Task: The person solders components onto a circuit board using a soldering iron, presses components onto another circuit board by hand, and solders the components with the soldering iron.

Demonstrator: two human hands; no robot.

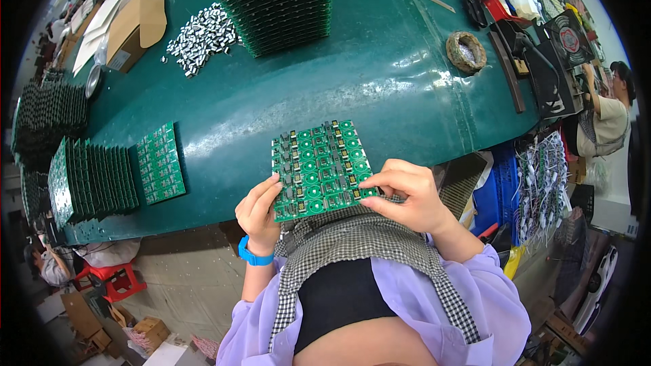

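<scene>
Nearest the body, both hands meet on one green circuit panel (pixel 320 169), a near-square sheet of small repeated boards, many already carrying dark components. It hangs over the near edge of the green table (pixel 407 74), tilted slightly so its rows run up and to the right.

The left hand (pixel 259 211), with a blue band at the wrist, pinches the panel's lower left corner, thumb on top and fingers beneath. The right hand (pixel 407 193) closes on the lower right edge, its fingertips pressed together on a component near that corner; whether it holds a loose part there is too small to tell. So the panel lies just ahead of both hands and between them, with the right hand nearer the populated right-hand rows.

Further left on the table lies another single panel (pixel 160 163), beside fanned rows of upright panels (pixel 95 181). Beyond, well apart, sits a heap of small silvery parts (pixel 201 37), next to a tall stack of panels (pixel 278 3) at the far edge.
</scene>
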